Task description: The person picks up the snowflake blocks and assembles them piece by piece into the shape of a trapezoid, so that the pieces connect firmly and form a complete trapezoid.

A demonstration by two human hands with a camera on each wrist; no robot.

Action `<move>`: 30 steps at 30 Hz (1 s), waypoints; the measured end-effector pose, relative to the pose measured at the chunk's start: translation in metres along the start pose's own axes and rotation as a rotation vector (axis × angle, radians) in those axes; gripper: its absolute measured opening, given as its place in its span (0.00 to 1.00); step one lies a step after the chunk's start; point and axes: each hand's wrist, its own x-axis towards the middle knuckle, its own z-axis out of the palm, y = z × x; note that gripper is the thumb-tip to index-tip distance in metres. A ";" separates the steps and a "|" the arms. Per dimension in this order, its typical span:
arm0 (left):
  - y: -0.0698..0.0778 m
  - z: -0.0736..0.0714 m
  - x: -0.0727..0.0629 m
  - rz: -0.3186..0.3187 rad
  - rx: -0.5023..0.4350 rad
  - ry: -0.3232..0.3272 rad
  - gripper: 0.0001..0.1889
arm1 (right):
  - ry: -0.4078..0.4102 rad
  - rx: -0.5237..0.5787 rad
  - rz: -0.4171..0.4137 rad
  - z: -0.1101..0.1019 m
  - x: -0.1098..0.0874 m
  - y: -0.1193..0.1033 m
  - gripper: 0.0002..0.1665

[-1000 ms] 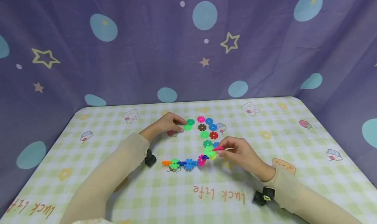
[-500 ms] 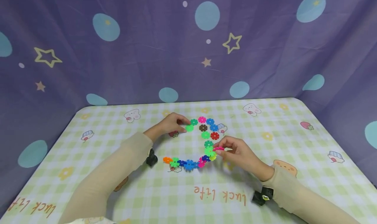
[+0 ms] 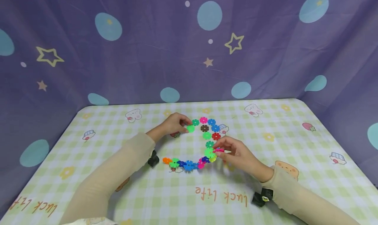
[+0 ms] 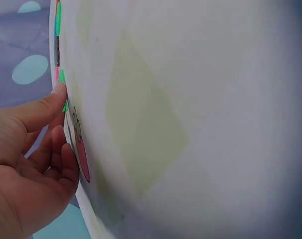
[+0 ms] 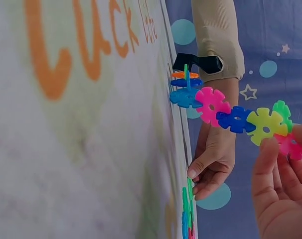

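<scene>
My right hand (image 3: 237, 152) pinches a pink snowflake disc (image 5: 293, 147) between thumb and fingers. That disc ends a chain of interlocking plastic snowflake discs (image 3: 189, 166), held above the table in the right wrist view. Along the chain come light green, a yellow disc (image 5: 266, 127), dark blue, pink and blue pieces, ending in an orange disc (image 3: 167, 160). My left hand (image 3: 174, 123) is low at the table, its fingertips touching a light green disc (image 3: 190, 128) and a teal-green disc (image 3: 195, 122) lying flat. Part of the left index finger is hidden in the left wrist view.
Several loose discs lie flat beyond the chain: a pink disc (image 3: 203, 120), a brown disc (image 3: 204, 128), a red disc (image 3: 216, 136), blue and green ones. A checkered cloth (image 3: 141, 192) covers the table; a purple curtain (image 3: 133, 54) hangs behind.
The teal-green disc has slid a little right, toward the flat pink disc, at my left fingertips. The chain in my right hand has turned slightly, its orange end showing more of its face.
</scene>
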 end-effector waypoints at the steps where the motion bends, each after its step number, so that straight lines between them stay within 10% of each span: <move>1: 0.000 0.000 0.000 0.001 0.012 0.000 0.17 | 0.003 -0.007 0.008 0.000 0.000 0.000 0.12; 20: 0.001 -0.001 -0.003 0.020 0.063 -0.028 0.17 | 0.067 -0.166 0.126 0.013 0.005 -0.006 0.23; 30: 0.007 -0.011 -0.018 -0.026 -0.144 0.061 0.13 | 0.071 -0.171 0.122 0.014 0.007 -0.007 0.23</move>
